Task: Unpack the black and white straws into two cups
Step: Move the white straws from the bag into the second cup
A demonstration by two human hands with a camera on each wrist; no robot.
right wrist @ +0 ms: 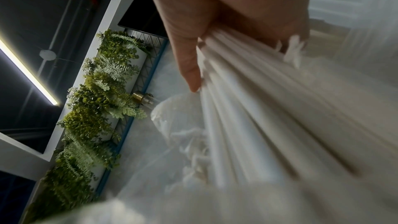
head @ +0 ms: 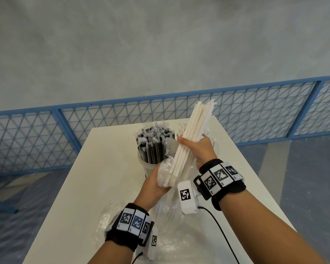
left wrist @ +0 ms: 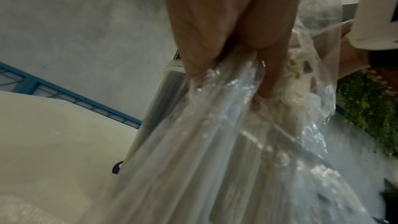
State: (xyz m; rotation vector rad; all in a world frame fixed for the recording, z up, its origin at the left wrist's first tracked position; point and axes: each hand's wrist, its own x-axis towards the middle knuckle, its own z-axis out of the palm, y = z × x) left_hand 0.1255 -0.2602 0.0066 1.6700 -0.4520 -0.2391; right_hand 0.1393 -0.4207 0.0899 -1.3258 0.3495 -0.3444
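Note:
A bundle of white straws slants up and away over the white table. My right hand grips the bundle around its middle. My left hand holds the crumpled clear plastic wrapper at the bundle's lower end; in the left wrist view its fingers pinch the wrapper. Black straws, their tops still in torn plastic, stand in a white cup just left of the bundle. A second cup is not visible.
Loose clear plastic lies on the table between my forearms. A black cable runs from my right wrist camera. A blue mesh fence stands behind the table's far edge. Fake green plants line a wall.

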